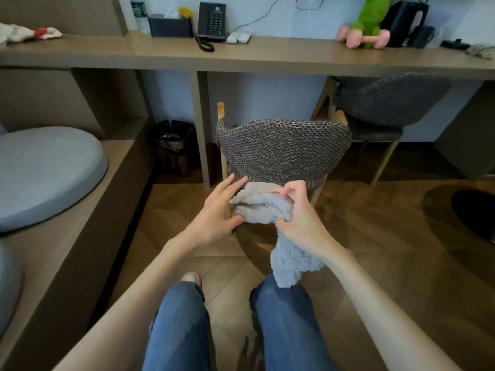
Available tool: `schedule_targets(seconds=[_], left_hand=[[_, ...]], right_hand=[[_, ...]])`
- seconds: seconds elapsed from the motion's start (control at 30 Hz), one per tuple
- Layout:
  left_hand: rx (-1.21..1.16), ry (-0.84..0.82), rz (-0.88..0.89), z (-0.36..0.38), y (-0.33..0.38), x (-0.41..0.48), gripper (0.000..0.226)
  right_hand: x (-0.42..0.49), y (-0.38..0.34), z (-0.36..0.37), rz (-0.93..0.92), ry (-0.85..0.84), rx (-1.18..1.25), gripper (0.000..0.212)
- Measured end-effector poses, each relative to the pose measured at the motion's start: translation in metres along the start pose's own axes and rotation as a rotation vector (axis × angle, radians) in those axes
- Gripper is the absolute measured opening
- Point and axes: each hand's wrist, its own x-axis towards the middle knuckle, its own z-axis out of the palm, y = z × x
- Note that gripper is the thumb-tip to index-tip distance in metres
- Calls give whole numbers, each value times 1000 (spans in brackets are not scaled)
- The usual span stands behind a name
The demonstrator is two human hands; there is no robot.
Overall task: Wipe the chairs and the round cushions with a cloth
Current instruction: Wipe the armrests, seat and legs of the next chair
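While my right hand (302,220) pinches the bunched cloth (259,207) and my left hand (214,212) touches it with fingers spread, the chair (284,151) stands just beyond both, backrest crosswise.

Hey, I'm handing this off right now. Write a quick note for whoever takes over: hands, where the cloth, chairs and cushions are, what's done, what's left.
Left grip: open, straight fingers touching the bunched cloth.
Right grip: curled round the cloth, one end hanging below it.
Near chair is straight ahead, with the cloth held at its backrest's lower edge. Second chair is under the desk, to the right.
Round cushion lies on the platform at left; second cushion is nearer, partly out of frame.
Done: nothing shows as wiped.
Left: both chairs, both cushions.
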Motion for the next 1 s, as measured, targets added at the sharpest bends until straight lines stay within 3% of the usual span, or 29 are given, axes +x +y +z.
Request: schedule_targets(seconds=[0.1, 0.2, 0.27, 0.33, 0.4, 0.5, 0.67, 0.87, 0.93, 1.0], left_hand=[[104, -120, -3, -12, 0, -27, 89], [-142, -281, -92, -20, 10, -44, 98], [-183, -163, -37, -22, 18, -47, 85], [-8, 52, 60, -21, 21, -48, 61], [69, 166, 72, -18, 26, -51, 39], [87, 183, 45, -12, 33, -52, 23], [36, 196, 13, -9, 44, -42, 19], [-82, 84, -38, -7, 55, -28, 12], [-61, 111, -61, -6, 56, -25, 13], [-7, 147, -68, -6, 57, -23, 12]], right_hand=[[-10, -12, 12, -84, 29, -75, 67], [-18, -22, 17, -122, 5, -199, 63], [-23, -29, 13, -114, -27, -207, 58], [-28, -36, 6, -88, -56, -148, 57], [-34, -39, -2, -69, -74, -94, 54], [-41, -31, -17, -20, -93, -93, 47], [-51, -7, -21, 169, -128, -28, 59], [-52, 2, 0, 60, -36, -75, 5], [-53, 1, 3, 78, 3, -65, 6], [-55, -3, 8, 101, 26, -62, 23]])
